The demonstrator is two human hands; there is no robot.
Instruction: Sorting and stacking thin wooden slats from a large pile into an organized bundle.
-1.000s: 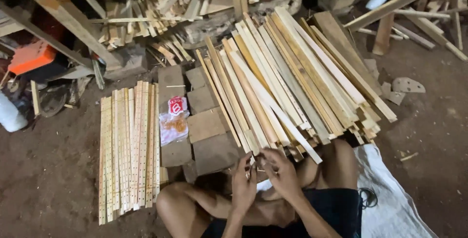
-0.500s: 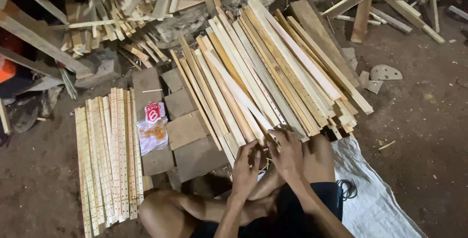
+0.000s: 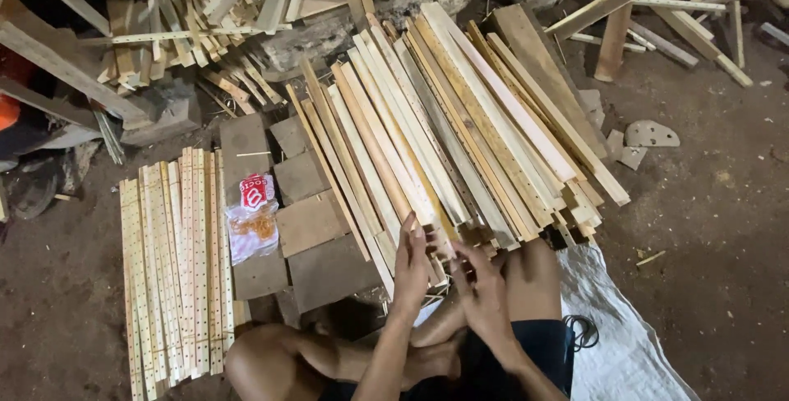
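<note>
A big pile of long pale wooden slats (image 3: 460, 138) slopes toward me, its near ends over my knees. My left hand (image 3: 411, 268) reaches forward, fingers stretched along the near end of one slat (image 3: 427, 212) and gripping it from the left. My right hand (image 3: 485, 290) sits just to the right, fingers curled at the slat ends beside it; what it holds is hidden. My bare legs (image 3: 288, 360) are folded under the pile.
A neat row of drilled slats (image 3: 177, 261) lies at left. Beside it are flat wooden blocks (image 3: 312, 220) and a small plastic bag with a red label (image 3: 253, 220). A white sack (image 3: 616, 343) lies at right. Scrap timber (image 3: 205, 15) is heaped at the back on a dirt floor.
My hands have separated a little and moved forward onto the slat ends. My left hand now stretches further up along one slat.
</note>
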